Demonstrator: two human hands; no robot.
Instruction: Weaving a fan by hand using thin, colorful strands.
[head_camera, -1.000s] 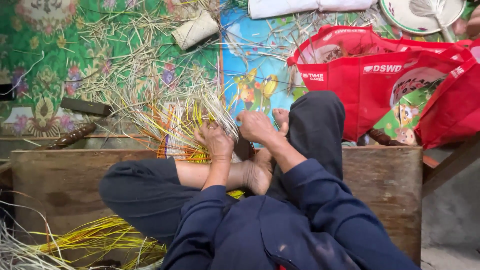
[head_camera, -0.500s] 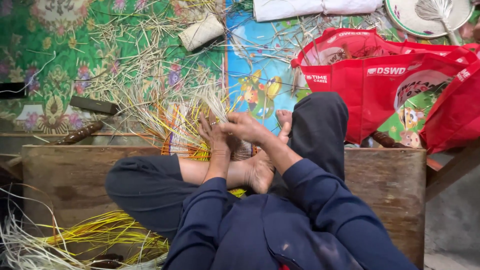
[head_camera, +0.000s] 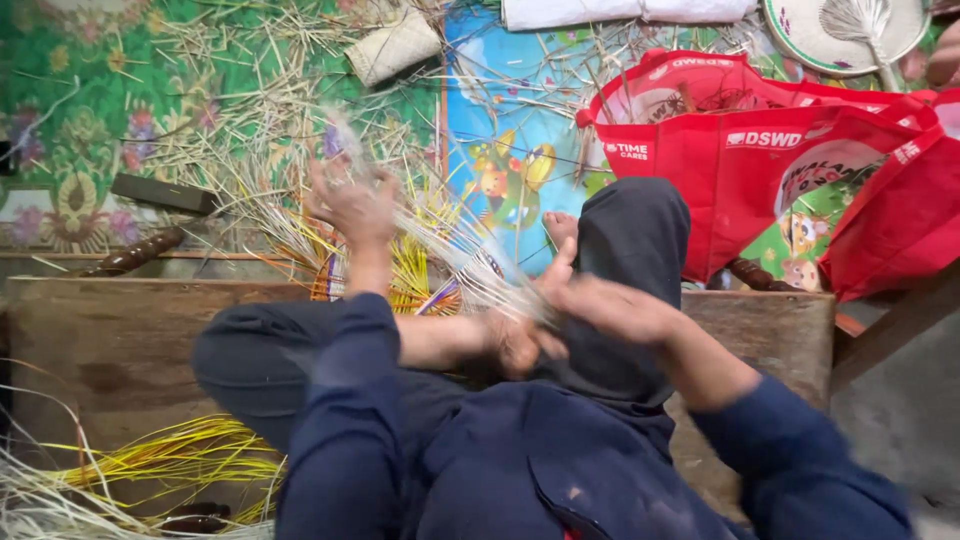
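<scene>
**Weave barely begun, strands pulled taut**

Loose yellow strips (head_camera: 170, 460) wait at the left. The left hand (head_camera: 352, 203) is raised, fist closed on pale straw strands (head_camera: 455, 250) running to the right hand (head_camera: 600, 305), which pinches their other end. The woven piece (head_camera: 420, 285) on the lap looks small, mostly unfinished. Red bags (head_camera: 790, 170) crowd the right; the wooden edge (head_camera: 120, 300) bounds the front.

Both our hands, left hand (head_camera: 352, 200) and right hand (head_camera: 610, 305), blur; straw strands (head_camera: 470, 262) between them smear; fan (head_camera: 845, 30) cut off at top.

Straw-strewn patterned mat (head_camera: 90, 120), red bag (head_camera: 780, 190)
</scene>
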